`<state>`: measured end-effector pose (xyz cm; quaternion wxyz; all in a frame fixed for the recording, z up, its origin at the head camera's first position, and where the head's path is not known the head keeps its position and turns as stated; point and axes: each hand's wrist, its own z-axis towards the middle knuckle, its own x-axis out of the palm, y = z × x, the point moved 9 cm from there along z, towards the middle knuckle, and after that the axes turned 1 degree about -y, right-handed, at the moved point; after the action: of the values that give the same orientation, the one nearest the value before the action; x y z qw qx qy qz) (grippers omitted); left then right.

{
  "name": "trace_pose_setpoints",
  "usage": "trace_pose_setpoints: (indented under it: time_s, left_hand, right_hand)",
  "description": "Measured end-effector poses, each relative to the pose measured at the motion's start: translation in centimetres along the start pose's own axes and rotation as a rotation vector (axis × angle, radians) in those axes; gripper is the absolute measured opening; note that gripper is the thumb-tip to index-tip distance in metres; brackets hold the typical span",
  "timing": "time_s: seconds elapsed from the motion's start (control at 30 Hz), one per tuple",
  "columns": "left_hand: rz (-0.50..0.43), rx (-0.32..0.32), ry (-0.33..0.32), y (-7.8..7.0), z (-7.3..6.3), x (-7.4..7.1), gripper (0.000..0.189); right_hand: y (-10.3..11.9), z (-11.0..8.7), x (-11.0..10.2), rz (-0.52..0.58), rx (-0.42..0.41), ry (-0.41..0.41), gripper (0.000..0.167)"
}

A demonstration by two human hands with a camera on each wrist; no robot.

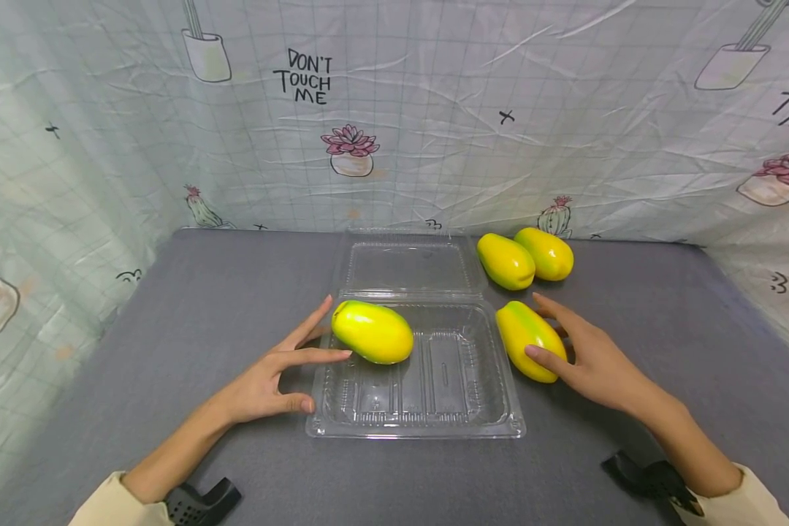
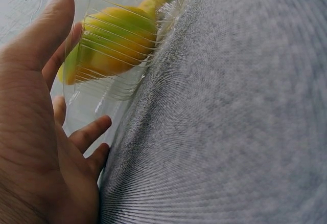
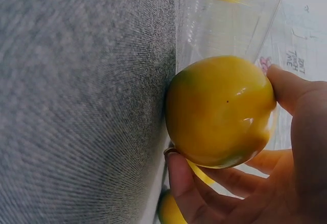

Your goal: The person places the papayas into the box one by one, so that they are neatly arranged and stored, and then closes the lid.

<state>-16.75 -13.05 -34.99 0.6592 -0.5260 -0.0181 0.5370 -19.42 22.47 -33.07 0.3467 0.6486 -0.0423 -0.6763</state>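
A yellow-green papaya (image 1: pixel 372 332) lies in the back left part of a clear plastic clamshell box (image 1: pixel 443 422), whose lid is folded back. My left hand (image 1: pixel 263 385) is at the box's left rim with fingers spread and nearly straight; one fingertip overlaps the papaya's lower edge in the head view. Through the box's side wall, the left wrist view shows that papaya (image 2: pixel 117 42). Just right of the box, my right hand (image 1: pixel 598 363) holds a second papaya (image 1: pixel 531 340) between thumb and fingers. The right wrist view shows this papaya's rounded end (image 3: pixel 219 111) close over the table.
Two more papayas, one in front (image 1: pixel 505 261) and one behind (image 1: pixel 544 253), lie together on the grey tabletop (image 1: pixel 237 307) right of the open lid (image 1: pixel 408 267). A printed curtain (image 1: pixel 434 146) hangs behind the table and down its sides.
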Motion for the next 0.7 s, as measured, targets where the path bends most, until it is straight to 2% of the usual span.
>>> trace_pose_setpoints:
  time_s: [0.17,0.7]
  left_hand:
    - [0.007,-0.004,-0.003,0.02,-0.06,-0.04,0.068]
    - [-0.004,-0.006,0.0,0.03,0.0,0.02,0.066]
  right_hand:
    - [-0.28,0.0,0.03,-0.013,0.017,0.02,0.071]
    - [0.09,0.02,0.01,0.026,-0.012,0.033,0.063]
